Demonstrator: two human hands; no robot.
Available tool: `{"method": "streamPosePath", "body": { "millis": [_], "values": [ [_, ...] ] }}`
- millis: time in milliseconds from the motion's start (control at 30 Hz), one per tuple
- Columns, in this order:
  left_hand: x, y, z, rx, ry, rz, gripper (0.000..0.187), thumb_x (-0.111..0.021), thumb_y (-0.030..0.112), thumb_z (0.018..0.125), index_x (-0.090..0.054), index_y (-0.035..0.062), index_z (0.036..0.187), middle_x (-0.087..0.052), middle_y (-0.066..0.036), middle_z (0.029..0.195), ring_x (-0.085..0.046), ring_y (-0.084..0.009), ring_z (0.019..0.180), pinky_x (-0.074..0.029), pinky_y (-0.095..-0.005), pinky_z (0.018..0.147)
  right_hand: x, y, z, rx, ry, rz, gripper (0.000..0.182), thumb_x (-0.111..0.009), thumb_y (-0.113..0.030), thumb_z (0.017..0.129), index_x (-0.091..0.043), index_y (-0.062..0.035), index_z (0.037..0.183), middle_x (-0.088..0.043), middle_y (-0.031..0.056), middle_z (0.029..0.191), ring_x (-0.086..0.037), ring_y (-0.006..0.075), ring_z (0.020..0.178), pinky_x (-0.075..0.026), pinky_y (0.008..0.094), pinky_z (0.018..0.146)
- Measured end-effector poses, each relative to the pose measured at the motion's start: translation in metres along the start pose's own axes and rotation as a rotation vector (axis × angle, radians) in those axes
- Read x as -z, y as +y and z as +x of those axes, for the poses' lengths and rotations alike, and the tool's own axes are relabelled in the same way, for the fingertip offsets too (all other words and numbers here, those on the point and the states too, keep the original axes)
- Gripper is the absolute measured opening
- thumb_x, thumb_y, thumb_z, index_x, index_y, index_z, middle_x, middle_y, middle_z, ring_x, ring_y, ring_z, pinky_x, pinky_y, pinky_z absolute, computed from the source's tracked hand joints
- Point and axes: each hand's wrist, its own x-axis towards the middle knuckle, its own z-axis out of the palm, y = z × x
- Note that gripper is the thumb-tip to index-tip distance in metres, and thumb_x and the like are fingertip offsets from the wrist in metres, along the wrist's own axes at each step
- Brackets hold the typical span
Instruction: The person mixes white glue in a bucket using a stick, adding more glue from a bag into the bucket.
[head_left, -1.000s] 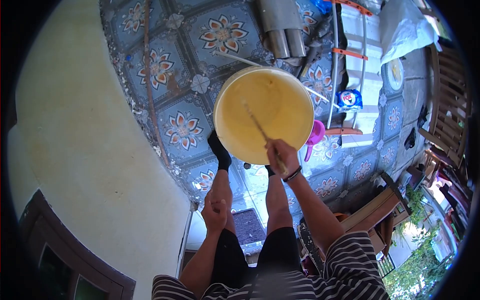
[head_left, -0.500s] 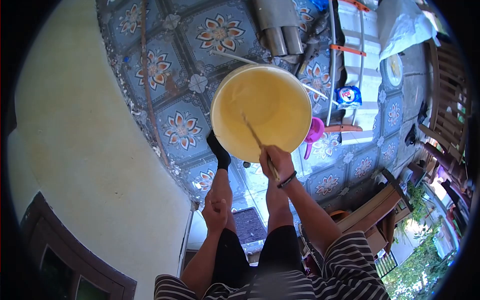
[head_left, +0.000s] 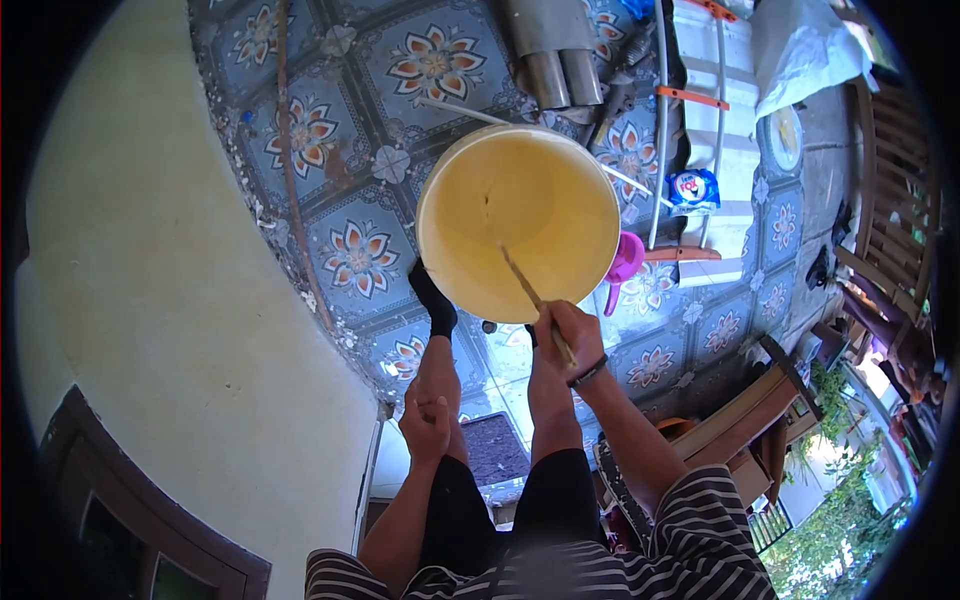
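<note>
A wide, round yellow bucket (head_left: 470, 170) stands between my feet, with pale yellow liquid (head_left: 540, 210) inside. Fingers wrapped round a thin wooden stick (head_left: 522, 280), my right hand (head_left: 568, 335) is at the bucket's near rim. The stick slants forward, its far end in the liquid. My left hand (head_left: 425, 428) is curled closed beside my left leg, and nothing shows in it. A pink dipper (head_left: 626, 258) lies against the bucket's right side.
Flower-patterned tiles (head_left: 360, 260) cover the floor. Right of the bucket are a blue packet (head_left: 693, 190) and a metal frame with orange bars (head_left: 692, 97). Metal pipes (head_left: 560, 80) lie beyond it. A pale wall (head_left: 170, 250) runs along the left; a wooden cabinet (head_left: 735, 410) stands at right.
My right hand has moved slightly right and towards me, drawing the stick's far end nearer across the bucket. My left hand stays by my leg.
</note>
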Motion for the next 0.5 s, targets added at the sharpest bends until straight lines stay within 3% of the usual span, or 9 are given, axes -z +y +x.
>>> {"method": "streamPosePath", "body": {
  "millis": [200,333,400,500],
  "values": [
    [0.001,0.008,0.0,0.049,0.0,-0.017,0.051,-0.065,0.015,0.085,-0.051,-0.0005,0.132,-0.065,-0.009,0.073,-0.062,-0.0111,0.061,-0.05,-0.0257,0.059,0.031,0.025,0.018,-0.178,0.197,-0.128,0.012,-0.062,-0.004,0.084,-0.058,-0.0016,0.073,-0.058,0.0156,0.063,-0.06,0.0326,0.054,-0.047,0.0389,0.05],
    [0.0,0.007,-0.001,0.031,-0.001,-0.001,0.051,-0.065,0.016,0.085,-0.051,-0.0006,0.132,-0.065,-0.009,0.073,-0.061,-0.0105,0.061,-0.05,-0.0257,0.059,0.009,0.024,0.049,0.038,0.289,-0.077,0.007,-0.063,0.001,0.08,-0.057,-0.0012,0.078,-0.058,0.0158,0.067,-0.061,0.0318,0.058,-0.047,0.0388,0.052],
    [-0.001,0.005,-0.001,0.026,-0.007,0.002,0.051,-0.065,0.016,0.085,-0.051,-0.0005,0.132,-0.065,-0.009,0.073,-0.061,-0.0101,0.061,-0.05,-0.0254,0.058,-0.006,0.012,0.05,0.044,0.246,0.045,0.009,-0.063,0.003,0.078,-0.056,-0.0015,0.079,-0.057,0.0157,0.068,-0.06,0.0319,0.058,-0.047,0.0394,0.052],
    [0.0,0.007,-0.001,0.057,-0.012,-0.008,0.051,-0.065,0.016,0.085,-0.051,0.0,0.132,-0.065,-0.009,0.074,-0.061,-0.0095,0.061,-0.049,-0.0249,0.057,-0.012,0.005,0.025,0.053,-0.013,0.123,0.009,-0.063,0.0,0.078,-0.055,-0.0035,0.077,-0.058,0.0151,0.068,-0.061,0.034,0.06,-0.048,0.0402,0.053]
  ]
}}
